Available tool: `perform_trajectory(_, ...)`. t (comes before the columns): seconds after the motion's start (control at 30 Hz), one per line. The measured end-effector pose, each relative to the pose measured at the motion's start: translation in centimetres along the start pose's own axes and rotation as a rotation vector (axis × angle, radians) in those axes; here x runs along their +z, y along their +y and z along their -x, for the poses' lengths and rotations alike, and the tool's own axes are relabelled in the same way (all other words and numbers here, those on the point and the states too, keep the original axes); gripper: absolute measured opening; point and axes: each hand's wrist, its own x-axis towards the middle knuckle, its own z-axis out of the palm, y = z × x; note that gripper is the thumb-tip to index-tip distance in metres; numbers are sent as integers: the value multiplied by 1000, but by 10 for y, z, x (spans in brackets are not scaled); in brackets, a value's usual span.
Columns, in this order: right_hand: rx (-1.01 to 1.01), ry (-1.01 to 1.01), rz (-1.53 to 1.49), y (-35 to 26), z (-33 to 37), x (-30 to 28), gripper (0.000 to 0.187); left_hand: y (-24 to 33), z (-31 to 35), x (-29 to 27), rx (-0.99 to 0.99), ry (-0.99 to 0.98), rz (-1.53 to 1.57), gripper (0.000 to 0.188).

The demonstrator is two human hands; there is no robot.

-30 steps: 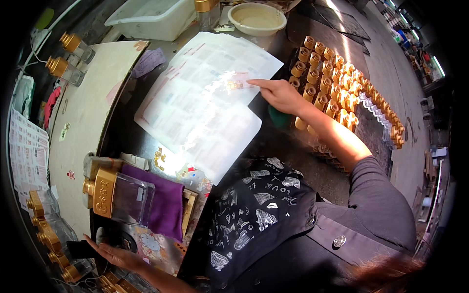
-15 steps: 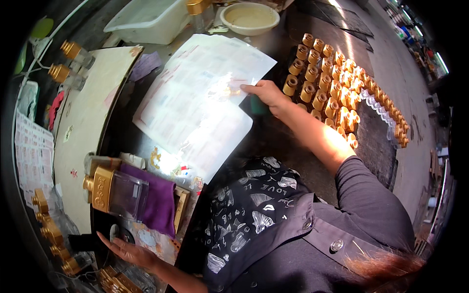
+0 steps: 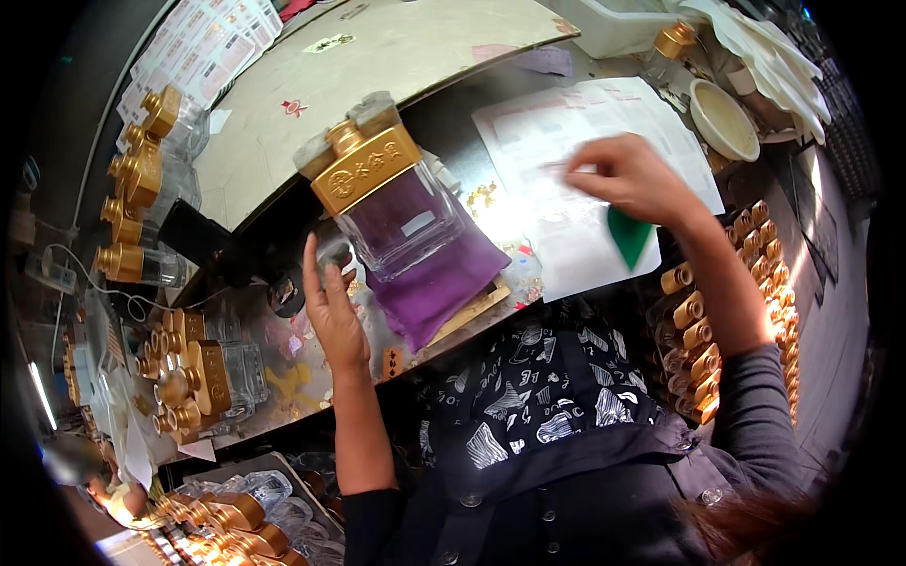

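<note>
I see a workbench from above. My right hand (image 3: 634,177), at two o'clock, pinches something small off a white label sheet (image 3: 566,141), fingers closed; what it grips is too small to tell. A green card (image 3: 628,236) shows just beneath the wrist. My left hand (image 3: 332,311), at nine o'clock, is open and empty, fingers raised beside a clear square bottle (image 3: 396,208) with a gold collar, lying on a purple cloth (image 3: 439,283) at centre. To do this well, I judge: peel slowly, and steady the bottle with the left hand.
</note>
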Motion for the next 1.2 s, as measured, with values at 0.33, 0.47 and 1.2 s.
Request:
perform_trajectory(0.33, -61, -310, -393, -73, -70, 93, 22, 10, -27, 11, -146, -212, 551, 55)
perform_trajectory(0.47, -52, -134, -417, -61, -66, 105, 20, 19, -22, 31, -111, -153, 220, 74)
perform_trajectory(1.2, 132, -260, -488, -23, -66, 115, 52, 18, -22, 26, -209, -209, 202, 87)
